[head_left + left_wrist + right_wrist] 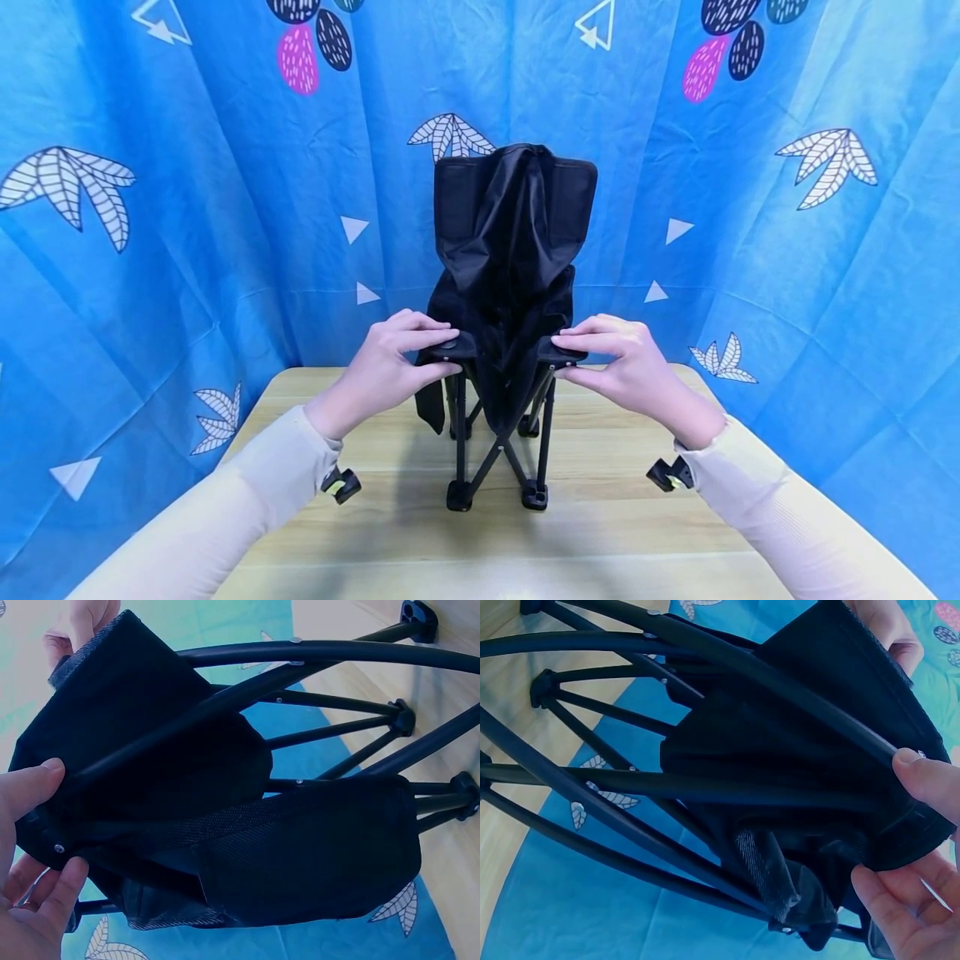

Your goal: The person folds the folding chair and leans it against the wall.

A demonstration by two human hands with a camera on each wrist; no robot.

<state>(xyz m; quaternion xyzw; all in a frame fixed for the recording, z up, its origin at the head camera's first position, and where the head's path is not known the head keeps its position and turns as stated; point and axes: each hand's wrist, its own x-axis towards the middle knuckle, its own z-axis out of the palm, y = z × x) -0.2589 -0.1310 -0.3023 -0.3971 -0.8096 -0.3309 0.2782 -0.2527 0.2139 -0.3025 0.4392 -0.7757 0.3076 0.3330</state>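
Note:
A small black folding chair (517, 242) stands partly unfolded on the table, its seat fabric sagging between the crossed legs (501, 448). On the left side, my left hand (390, 358) pinches the front end of the armrest between fingers on top and thumb below. My right hand (618, 358) grips the opposite armrest end the same way. A black fabric pocket (315, 855) hangs beside the frame tubes in the left wrist view. In the right wrist view, the thumb lies against a tube (810, 705) at its riveted end.
The chair's plastic feet (460, 497) rest on a light wooden table (360, 533). Behind and on both sides hangs a blue patterned curtain (247, 208). Wrist cameras (342, 485) are strapped under both sleeves.

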